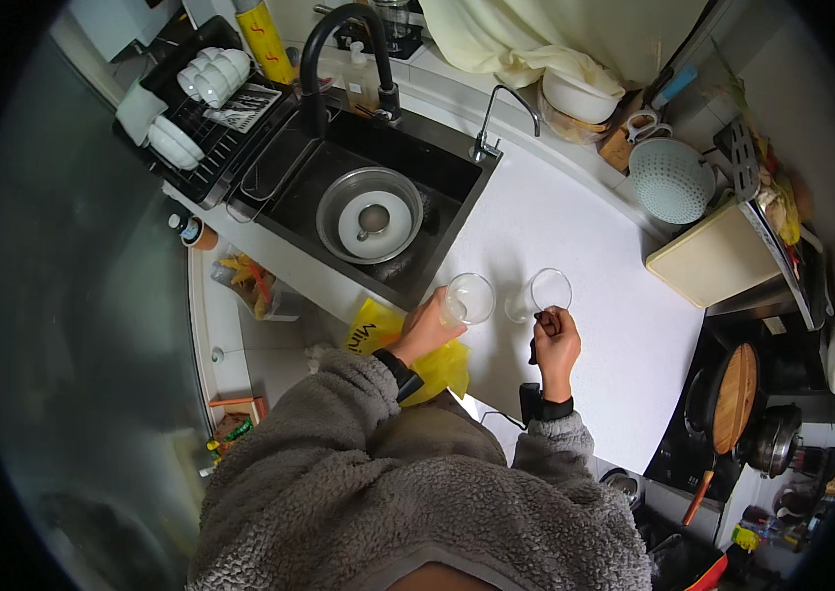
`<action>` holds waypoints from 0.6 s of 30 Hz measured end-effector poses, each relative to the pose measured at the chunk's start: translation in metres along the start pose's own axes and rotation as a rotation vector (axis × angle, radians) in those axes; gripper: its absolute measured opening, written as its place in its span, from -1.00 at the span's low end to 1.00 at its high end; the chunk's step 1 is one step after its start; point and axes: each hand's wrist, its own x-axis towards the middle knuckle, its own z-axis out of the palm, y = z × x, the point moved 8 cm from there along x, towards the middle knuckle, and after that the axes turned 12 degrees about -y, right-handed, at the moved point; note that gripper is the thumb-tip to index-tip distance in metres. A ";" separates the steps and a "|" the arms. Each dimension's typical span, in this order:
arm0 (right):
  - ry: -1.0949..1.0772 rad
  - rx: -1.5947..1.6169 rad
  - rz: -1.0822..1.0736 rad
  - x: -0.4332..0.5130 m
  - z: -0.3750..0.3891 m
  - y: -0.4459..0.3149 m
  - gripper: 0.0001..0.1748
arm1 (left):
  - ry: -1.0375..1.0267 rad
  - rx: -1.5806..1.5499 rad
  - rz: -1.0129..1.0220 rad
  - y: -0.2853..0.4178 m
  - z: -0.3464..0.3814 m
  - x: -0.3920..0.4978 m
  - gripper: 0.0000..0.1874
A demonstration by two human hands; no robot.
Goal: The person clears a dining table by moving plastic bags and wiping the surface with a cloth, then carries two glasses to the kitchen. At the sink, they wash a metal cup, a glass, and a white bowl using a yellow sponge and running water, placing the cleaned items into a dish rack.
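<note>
My left hand (428, 329) is closed around a clear cup (478, 297), its round mouth facing up toward me. To its right, a second clear cup (563, 284) stands at the white countertop. Just below that cup's rim, my right hand (559, 347) pinches a small, dark brown, limp thing (549, 320); what it is cannot be made out. Whether those fingers also touch the cup is unclear. Beneath my left forearm, a yellow plastic bag (441, 368) with writing hangs at the counter's front edge.
A dark sink (454, 185) with a metal basin (328, 229) lies left of the white countertop (609, 369). Beyond it are a black faucet (343, 11) and a dish rack (232, 159). At right stand a colander (672, 181), a cutting board (713, 255) and a wooden-lidded pan (735, 399).
</note>
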 end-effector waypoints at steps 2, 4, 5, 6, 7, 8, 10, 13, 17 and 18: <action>0.027 0.028 -0.062 0.018 0.007 -0.002 -0.72 | -0.010 -0.043 0.013 -0.004 0.002 0.021 -0.25; 0.021 0.007 -0.030 0.032 0.012 0.004 -0.73 | -0.020 -0.057 0.000 -0.009 0.004 0.037 -0.24; 0.018 -0.001 -0.013 0.036 0.014 0.008 -0.73 | -0.022 -0.049 0.003 -0.010 0.006 0.044 -0.24; 0.021 -0.003 0.009 0.040 0.016 0.011 -0.73 | -0.024 -0.040 0.004 -0.010 0.008 0.051 -0.24; 0.027 -0.009 0.002 0.042 0.017 0.013 -0.73 | -0.027 -0.031 0.005 -0.009 0.010 0.056 -0.23; 0.034 -0.017 -0.007 0.043 0.017 0.014 -0.73 | -0.033 -0.038 -0.004 -0.009 0.012 0.061 -0.24; 0.038 -0.024 -0.011 0.044 0.018 0.015 -0.73 | -0.044 -0.049 -0.024 -0.007 0.016 0.069 -0.24; 0.033 -0.042 -0.008 0.046 0.019 0.011 -0.73 | -0.073 -0.041 -0.067 -0.004 0.024 0.077 -0.25; -0.003 0.041 -0.020 0.045 0.021 -0.003 -0.59 | -0.039 -0.040 -0.014 0.003 0.028 0.083 -0.25; -0.019 0.179 0.019 0.042 0.022 -0.001 -0.53 | -0.029 -0.035 0.003 0.004 0.028 0.085 -0.25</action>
